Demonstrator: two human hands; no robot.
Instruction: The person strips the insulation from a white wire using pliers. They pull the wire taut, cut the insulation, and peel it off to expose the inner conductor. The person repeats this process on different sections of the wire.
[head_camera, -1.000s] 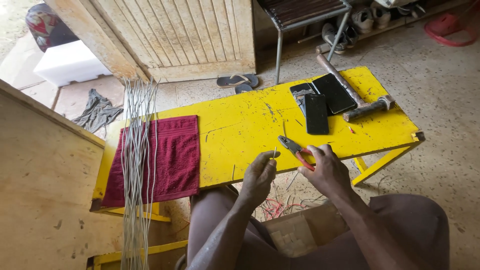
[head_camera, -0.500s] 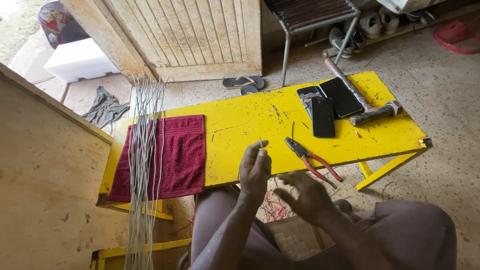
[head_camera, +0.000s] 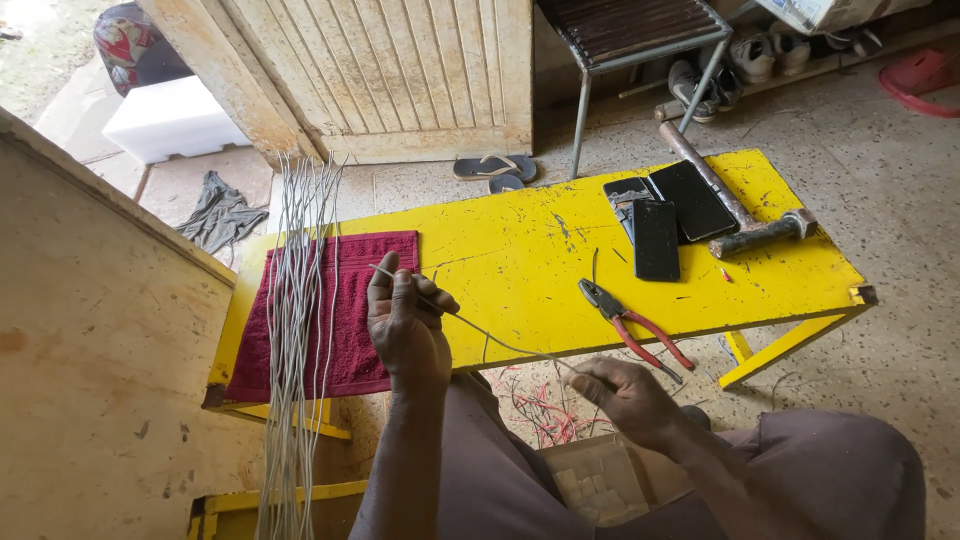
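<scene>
I sit at a low yellow table (head_camera: 520, 260). A thin grey wire (head_camera: 490, 337) is stretched between both my hands over the table's near edge. My left hand (head_camera: 405, 325) pinches its far end next to a dark red towel (head_camera: 352, 300). My right hand (head_camera: 625, 395) grips the near end just below the table edge. Red-handled pliers (head_camera: 630, 320) lie on the table, released, to the right of the wire. A bundle of long grey wires (head_camera: 298, 330) lies across the towel and hangs over the front.
Black phones (head_camera: 665, 215) and a hammer (head_camera: 735, 205) lie at the table's right end. Red wire scraps (head_camera: 545, 410) litter the floor under the table. A wooden board (head_camera: 90, 380) stands at my left. A metal chair (head_camera: 630, 40), sandals (head_camera: 495, 168) and a wooden door (head_camera: 400, 70) are behind.
My right hand put the pliers down on the table and drew back. My left hand moved left toward the towel, and a single wire now runs between both hands.
</scene>
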